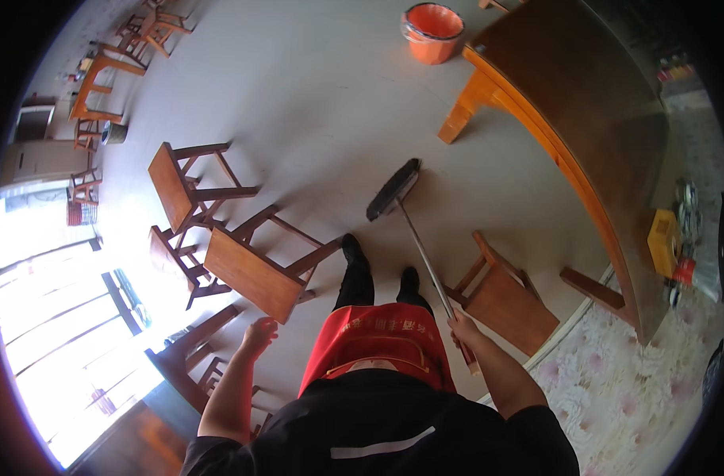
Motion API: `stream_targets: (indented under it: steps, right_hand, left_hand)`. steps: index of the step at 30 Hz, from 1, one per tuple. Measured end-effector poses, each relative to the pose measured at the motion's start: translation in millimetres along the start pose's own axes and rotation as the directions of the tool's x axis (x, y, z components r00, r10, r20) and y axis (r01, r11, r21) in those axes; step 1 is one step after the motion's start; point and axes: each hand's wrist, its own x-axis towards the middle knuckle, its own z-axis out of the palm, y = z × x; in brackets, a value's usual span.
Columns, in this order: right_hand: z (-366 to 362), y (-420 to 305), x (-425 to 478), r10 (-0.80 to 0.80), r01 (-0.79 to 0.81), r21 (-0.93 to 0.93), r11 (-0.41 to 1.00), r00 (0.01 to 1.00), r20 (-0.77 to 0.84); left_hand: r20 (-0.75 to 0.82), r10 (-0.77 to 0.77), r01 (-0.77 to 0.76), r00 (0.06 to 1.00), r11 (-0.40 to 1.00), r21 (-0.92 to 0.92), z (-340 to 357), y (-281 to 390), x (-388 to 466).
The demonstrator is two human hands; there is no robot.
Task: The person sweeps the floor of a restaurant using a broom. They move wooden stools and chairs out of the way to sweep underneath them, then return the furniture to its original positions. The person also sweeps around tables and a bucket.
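Observation:
My right hand (465, 331) is closed around the upper handle of a broom (422, 244). The dark bristle head (394, 189) of the broom rests on the floor ahead of my shoes, angled across. My left hand (260, 334) holds nothing, its fingers slightly curled and apart. Just beyond it is the near corner of a wooden stool (252, 271); whether they touch I cannot tell. I wear a red apron (376, 342) bearing writing.
More wooden stools (171, 184) stand to the left; another stool (510, 303) is by the patterned wall (600, 369). A long wooden table (594, 113) runs along the right, with a yellow box (663, 241) on it. An orange bucket (433, 35) stands on the floor (302, 101) ahead.

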Motion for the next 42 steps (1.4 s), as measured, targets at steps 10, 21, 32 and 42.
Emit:
stream_targets:
  steps: [10, 21, 32, 42]
  right_hand:
    - [50.6, -288.6, 89.2, -0.234, 0.224, 0.159, 0.962, 0.971, 0.047]
    - [52.7, -50.5, -66.6, -0.49, 0.438, -0.357, 0.825, 0.869, -0.066]
    - [113.5, -129.7, 63.4, -0.213, 0.199, -0.151, 0.968, 0.974, -0.079]
    - [155.6, -400.4, 68.9, -0.387, 0.396, -0.161, 0.904, 0.918, 0.085]
  left_hand:
    - [-0.033, -0.019, 0.014, 0.999, 0.991, -0.136, -24.1, -25.4, 0.8]
    - [0.025, -0.12, 0.123, 0.992, 0.979, -0.165, -30.6, -45.5, 22.8]
    - [0.003, -0.155, 0.148, 0.988, 0.938, -0.312, -61.8, -51.1, 41.3]
    - [0.0, -0.25, 0.216, 0.968, 0.839, -0.499, -62.9, -80.3, 31.6]
